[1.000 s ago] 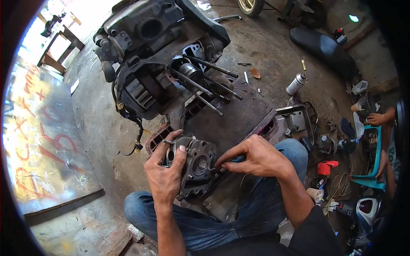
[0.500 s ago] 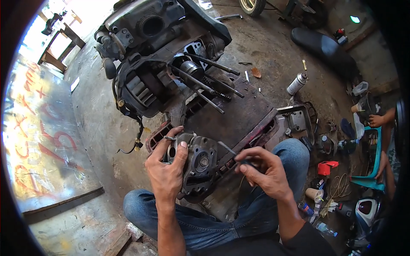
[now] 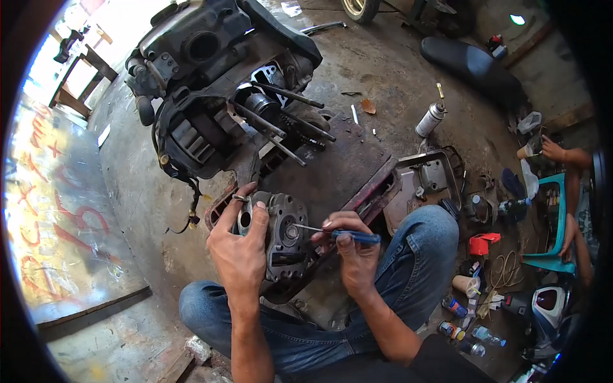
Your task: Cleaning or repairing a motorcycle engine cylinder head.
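My left hand (image 3: 237,258) grips a dark metal cylinder head (image 3: 284,255) by its left side, fingers over its top edge. My right hand (image 3: 350,255) holds a blue-handled screwdriver (image 3: 363,237); its thin shaft points left, with the tip at the round recess in the cylinder head's face. Beyond them a dark engine assembly (image 3: 201,64) with long studs and an exposed piston (image 3: 258,103) lies on a worn, red-edged platform (image 3: 332,179). My jeans-clad knees frame the work.
A spray can (image 3: 429,120) stands to the right beside a metal tray (image 3: 405,201). A black seat (image 3: 466,67), a red box (image 3: 480,246), bottles and cups lie along the right. A co-worker's hand (image 3: 554,150) and arms are by a teal plastic part (image 3: 549,262). A painted metal sheet (image 3: 64,217) is at left.
My right hand has turned and moved left, bringing the screwdriver's tip onto the cylinder head's recess. The view has shifted slightly. The co-worker's hand has risen.
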Motion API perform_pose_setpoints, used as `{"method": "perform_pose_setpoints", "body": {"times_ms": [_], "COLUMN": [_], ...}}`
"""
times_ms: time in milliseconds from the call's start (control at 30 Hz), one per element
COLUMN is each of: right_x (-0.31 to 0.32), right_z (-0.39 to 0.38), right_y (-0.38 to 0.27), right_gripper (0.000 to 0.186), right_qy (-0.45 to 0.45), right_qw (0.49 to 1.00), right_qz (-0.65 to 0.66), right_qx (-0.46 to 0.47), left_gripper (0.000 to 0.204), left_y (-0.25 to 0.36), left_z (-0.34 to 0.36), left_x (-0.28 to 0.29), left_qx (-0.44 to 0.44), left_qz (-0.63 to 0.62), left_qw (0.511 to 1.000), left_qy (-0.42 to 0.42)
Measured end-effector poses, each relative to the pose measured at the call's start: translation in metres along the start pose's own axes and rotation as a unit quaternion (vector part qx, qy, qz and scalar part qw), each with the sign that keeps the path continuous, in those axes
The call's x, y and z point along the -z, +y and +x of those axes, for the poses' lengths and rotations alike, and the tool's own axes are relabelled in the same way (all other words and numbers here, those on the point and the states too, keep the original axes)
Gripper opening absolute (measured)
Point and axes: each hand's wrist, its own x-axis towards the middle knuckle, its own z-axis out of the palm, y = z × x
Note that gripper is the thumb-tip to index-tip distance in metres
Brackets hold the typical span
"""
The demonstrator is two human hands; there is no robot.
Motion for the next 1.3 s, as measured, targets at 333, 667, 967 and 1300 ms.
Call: {"method": "perform_pose_setpoints", "body": {"times_ms": [333,667,967,1300], "right_x": [-0.007,0.000,-0.004,-0.006], "right_z": [0.006,0.012,0.008,0.002], "right_y": [0.005,0.014,0.014,0.020], "right_gripper": [0.019,0.019,0.018,0.018], "right_qy": [-0.017,0.005,-0.001,0.021], "right_qw": [0.998,0.993,0.981,0.985], "right_qz": [0.038,-0.113,-0.193,-0.166], "right_qx": [-0.052,-0.036,0.034,0.039], "left_gripper": [0.037,0.037,0.037,0.036], "left_y": [-0.003,0.000,0.000,0.003], "left_z": [0.004,0.006,0.005,0.001], "left_x": [0.000,0.000,0.001,0.001], "left_qx": [0.024,0.025,0.012,-0.010], "left_qz": [-0.003,0.000,0.028,0.021], "left_qw": [1.000,1.000,1.000,1.000], "left_qy": [-0.003,-0.004,0.001,0.005]}}
